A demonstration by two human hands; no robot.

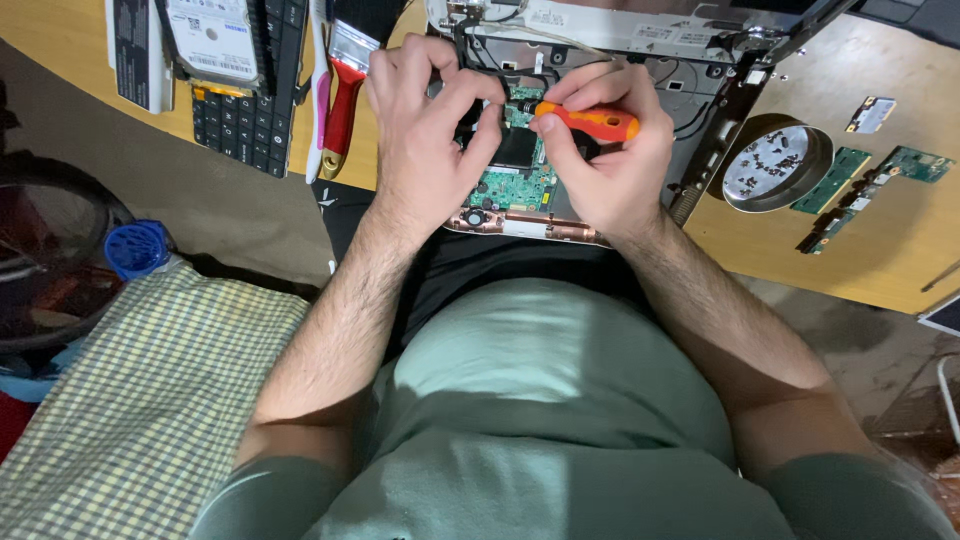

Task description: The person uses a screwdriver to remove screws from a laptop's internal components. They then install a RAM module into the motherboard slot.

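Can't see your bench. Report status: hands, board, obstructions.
Right hand grips orange screwdriver. Left hand braces green circuit board. Nothing blocking.

The right hand (pixel 610 160) gripped an orange screwdriver (pixel 590 122) over the green circuit board (pixel 515 180). The left hand (pixel 425 130) pinched a part just left of that board. A metal dish (pixel 778 162) of screws sat well right of it.

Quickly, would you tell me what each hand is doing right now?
Left hand: closed, pinching something on the circuit board; what cannot be told.
Right hand: closed on the orange screwdriver.
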